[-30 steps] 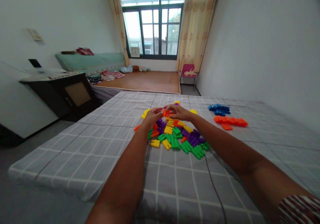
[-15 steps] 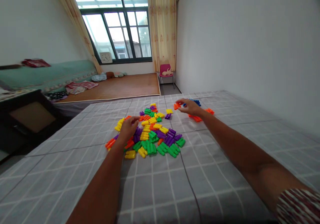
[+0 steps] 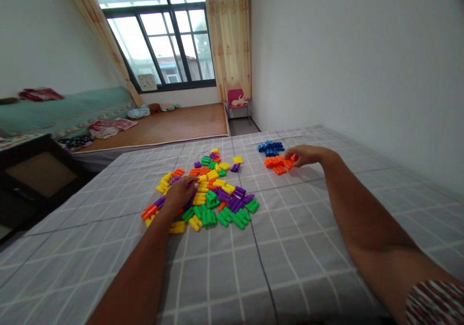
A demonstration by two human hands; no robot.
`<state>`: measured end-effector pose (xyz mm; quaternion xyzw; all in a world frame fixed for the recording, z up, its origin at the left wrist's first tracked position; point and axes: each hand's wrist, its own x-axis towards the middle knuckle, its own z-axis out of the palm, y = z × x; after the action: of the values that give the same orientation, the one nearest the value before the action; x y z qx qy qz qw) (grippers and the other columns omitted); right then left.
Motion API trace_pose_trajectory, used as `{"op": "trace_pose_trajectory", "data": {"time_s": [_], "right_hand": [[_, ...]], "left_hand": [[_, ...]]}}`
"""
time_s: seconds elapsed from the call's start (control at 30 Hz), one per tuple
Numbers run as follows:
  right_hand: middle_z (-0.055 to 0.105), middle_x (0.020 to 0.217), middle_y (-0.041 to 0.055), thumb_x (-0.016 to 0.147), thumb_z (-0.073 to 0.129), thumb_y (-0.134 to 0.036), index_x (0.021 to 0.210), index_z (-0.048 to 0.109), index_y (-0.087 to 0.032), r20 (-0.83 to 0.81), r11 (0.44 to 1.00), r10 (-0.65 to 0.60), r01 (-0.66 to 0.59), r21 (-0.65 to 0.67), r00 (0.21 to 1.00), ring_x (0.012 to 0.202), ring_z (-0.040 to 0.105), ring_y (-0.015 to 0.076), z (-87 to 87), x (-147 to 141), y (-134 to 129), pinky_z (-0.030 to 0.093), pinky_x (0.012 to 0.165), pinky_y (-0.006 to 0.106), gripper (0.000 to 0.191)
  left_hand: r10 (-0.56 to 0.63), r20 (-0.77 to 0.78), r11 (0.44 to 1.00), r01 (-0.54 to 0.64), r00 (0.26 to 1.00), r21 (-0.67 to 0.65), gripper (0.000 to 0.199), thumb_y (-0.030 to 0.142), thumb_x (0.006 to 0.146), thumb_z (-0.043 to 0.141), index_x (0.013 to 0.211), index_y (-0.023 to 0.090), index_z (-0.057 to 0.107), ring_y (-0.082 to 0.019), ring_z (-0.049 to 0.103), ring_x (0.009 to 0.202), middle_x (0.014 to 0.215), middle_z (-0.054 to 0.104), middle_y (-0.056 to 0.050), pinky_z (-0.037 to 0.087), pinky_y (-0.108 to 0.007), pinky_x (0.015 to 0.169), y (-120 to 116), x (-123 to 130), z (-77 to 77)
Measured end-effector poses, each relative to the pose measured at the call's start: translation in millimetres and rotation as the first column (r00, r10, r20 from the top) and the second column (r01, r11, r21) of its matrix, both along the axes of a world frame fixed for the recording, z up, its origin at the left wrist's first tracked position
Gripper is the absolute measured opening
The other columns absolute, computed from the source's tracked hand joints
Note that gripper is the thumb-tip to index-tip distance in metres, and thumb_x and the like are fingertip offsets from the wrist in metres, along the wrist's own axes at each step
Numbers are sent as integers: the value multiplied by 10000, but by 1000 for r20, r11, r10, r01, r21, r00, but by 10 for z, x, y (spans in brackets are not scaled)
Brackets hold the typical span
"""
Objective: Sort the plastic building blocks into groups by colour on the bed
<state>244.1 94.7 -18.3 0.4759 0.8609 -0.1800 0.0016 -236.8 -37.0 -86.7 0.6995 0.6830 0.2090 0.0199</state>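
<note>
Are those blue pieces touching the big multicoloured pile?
Apart. The head view shows a plain stretch of grey checked cloth between the blue pieces and the multicoloured pile.

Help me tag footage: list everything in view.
Checked cloth: one, grey, foreground
Mixed toy blocks: many, yellow, green, purple, orange, centre
Orange blocks: several, orange, centre right
Blue blocks: several, blue, beyond orange blocks
Window: one, dark frame, background
Curtains: two, cream, flanking window
Square clock: one, white, by window
Chair: one, pink, below right curtain
Plush toy: one, cream, on chair
Mat: one, brown, below window
Backrest: one, green, left
Cloths: several, mixed colours, left
Cabinet: one, dark, left
Left hand: one, at mixed toy blocks
Right hand: one, touching orange blocks
Sleeve: one, maroon/white, lower right
</note>
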Motion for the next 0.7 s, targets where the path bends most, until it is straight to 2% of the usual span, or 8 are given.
{"op": "trace_pose_trajectory", "data": {"time_s": [0.27,0.33,0.4,0.47,0.57,0.7], "right_hand": [[714,942,48,560,761,-307,916,709,-219,135,997,-67,62,35,989,864,650,245,-11,79,-4,469,709,298,371],[710,956,62,577,757,-327,948,700,-214,117,983,-153,138,122,981,845,648,239,14,218,38,465,701,298,392],[705,960,79,595,749,-337,978,690,-210,91,945,-260,234,229,961,813,643,230,27,408,84,462,689,301,407],[703,951,86,608,744,-336,971,692,-205,93,920,-324,291,262,941,788,637,224,23,573,110,460,675,303,390],[708,972,74,602,755,-327,935,709,-209,109,957,-276,262,126,955,822,640,223,-2,614,90,470,686,295,356],[713,1000,50,550,795,-328,915,729,-217,76,994,-98,101,-38,992,842,651,217,-57,287,14,480,718,283,387]], "left_hand": [[-5,-44,999,3,999,-34,375,349,862,439,1108,224,694,-231,649,1021,1117,713,-57,477,-318,903,-34,32,53],[-18,-56,999,16,998,-36,376,357,866,437,1103,220,694,-237,647,1022,1117,711,-63,475,-325,905,-40,38,62],[-36,-61,999,33,998,-36,372,364,867,438,1093,219,695,-238,647,1017,1110,711,-64,474,-328,906,-46,41,68],[-43,-62,999,41,997,-35,364,365,865,441,1082,224,697,-235,647,1011,1106,712,-58,475,-324,904,-51,43,72],[-29,-73,999,26,997,-40,354,359,860,446,1076,236,698,-230,648,1002,1113,711,-50,478,-316,887,-56,47,74],[-29,-96,999,25,995,-47,352,355,853,446,1071,244,700,-235,646,997,1109,711,-49,480,-313,860,-61,56,81]]}}
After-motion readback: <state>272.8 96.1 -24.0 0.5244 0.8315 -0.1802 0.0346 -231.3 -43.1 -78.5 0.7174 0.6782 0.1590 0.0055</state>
